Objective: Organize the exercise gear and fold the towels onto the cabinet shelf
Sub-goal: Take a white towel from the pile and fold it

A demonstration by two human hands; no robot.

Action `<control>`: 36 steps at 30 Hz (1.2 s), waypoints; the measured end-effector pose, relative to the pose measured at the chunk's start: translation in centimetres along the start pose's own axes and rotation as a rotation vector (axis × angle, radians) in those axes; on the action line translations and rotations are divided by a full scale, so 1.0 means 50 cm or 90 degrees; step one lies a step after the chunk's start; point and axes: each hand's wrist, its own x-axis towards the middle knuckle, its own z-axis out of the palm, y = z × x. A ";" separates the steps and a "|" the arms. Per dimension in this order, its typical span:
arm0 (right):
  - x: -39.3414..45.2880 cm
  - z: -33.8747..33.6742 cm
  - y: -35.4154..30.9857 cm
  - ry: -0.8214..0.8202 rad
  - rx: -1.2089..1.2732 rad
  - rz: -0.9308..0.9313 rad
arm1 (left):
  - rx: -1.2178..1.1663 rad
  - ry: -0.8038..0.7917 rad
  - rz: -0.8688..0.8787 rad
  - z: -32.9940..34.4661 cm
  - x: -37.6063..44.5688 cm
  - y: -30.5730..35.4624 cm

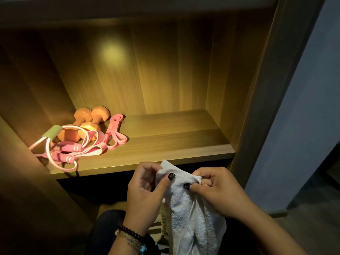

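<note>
Both pinch white towel [191,214]: left hand [147,188], right hand [219,188] | towel bottom cut off

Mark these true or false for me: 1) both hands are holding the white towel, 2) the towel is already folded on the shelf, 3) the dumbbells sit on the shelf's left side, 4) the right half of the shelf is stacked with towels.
1) True: the left hand and right hand both pinch the top edge of the white towel.
2) False: it hangs from the hands, in front of and below the shelf.
3) True: the orange dumbbells lie left, among pink bands and a jump rope.
4) False: no towels lie there.
</note>
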 end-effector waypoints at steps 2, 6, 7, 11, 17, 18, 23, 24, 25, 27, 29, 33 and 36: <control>0.001 0.001 0.004 -0.002 -0.002 0.010 | 0.011 -0.003 -0.001 -0.003 -0.005 -0.007; 0.006 -0.003 0.015 0.059 0.027 0.051 | 0.042 0.040 -0.021 0.000 -0.011 -0.017; 0.008 -0.007 0.019 0.088 0.054 0.074 | 0.032 0.081 -0.028 0.002 -0.009 -0.021; 0.009 -0.052 0.043 0.179 0.154 0.159 | -0.022 0.317 -0.117 -0.008 0.014 -0.048; -0.010 -0.088 0.094 0.306 0.361 0.239 | -0.086 0.451 -0.226 -0.040 0.038 -0.078; -0.013 -0.085 0.096 0.297 0.391 0.234 | -0.077 0.434 -0.222 -0.032 0.035 -0.077; -0.023 -0.045 0.083 0.181 0.272 0.130 | -0.046 0.326 -0.210 0.018 0.006 -0.061; -0.025 -0.040 0.084 0.165 0.169 0.106 | -0.045 0.309 -0.206 0.021 0.001 -0.059; -0.026 -0.036 0.083 0.151 0.075 0.089 | -0.046 0.291 -0.205 0.023 -0.002 -0.056; -0.030 -0.038 0.081 0.148 -0.052 0.057 | -0.040 0.257 -0.205 0.024 -0.009 -0.051; -0.036 -0.045 0.082 0.169 -0.139 0.005 | -0.040 0.223 -0.199 0.026 -0.018 -0.048; -0.049 -0.036 0.079 0.184 -0.280 -0.159 | -0.044 0.136 -0.180 0.034 -0.036 -0.044; -0.055 -0.011 0.053 0.140 -0.224 -0.252 | -0.055 0.083 -0.179 0.042 -0.039 -0.035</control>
